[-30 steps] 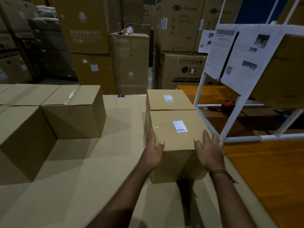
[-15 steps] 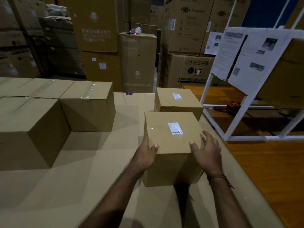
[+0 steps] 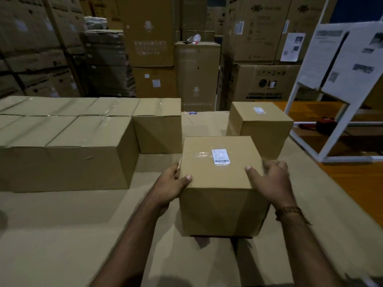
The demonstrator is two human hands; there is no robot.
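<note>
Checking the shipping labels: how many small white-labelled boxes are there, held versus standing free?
Held labelled box, between left hand and right hand: 1
Rear labelled box, standing free: 1
Total: 2

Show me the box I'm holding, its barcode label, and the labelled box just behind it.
held box (image 3: 219,208), head view, middle of its near front face.
barcode label (image 3: 220,156), head view, middle of the label.
box behind (image 3: 267,137), head view, its front face.

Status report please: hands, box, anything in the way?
Left grip, right grip: both holding labelled box by its sides. Second box close behind, right.
</note>
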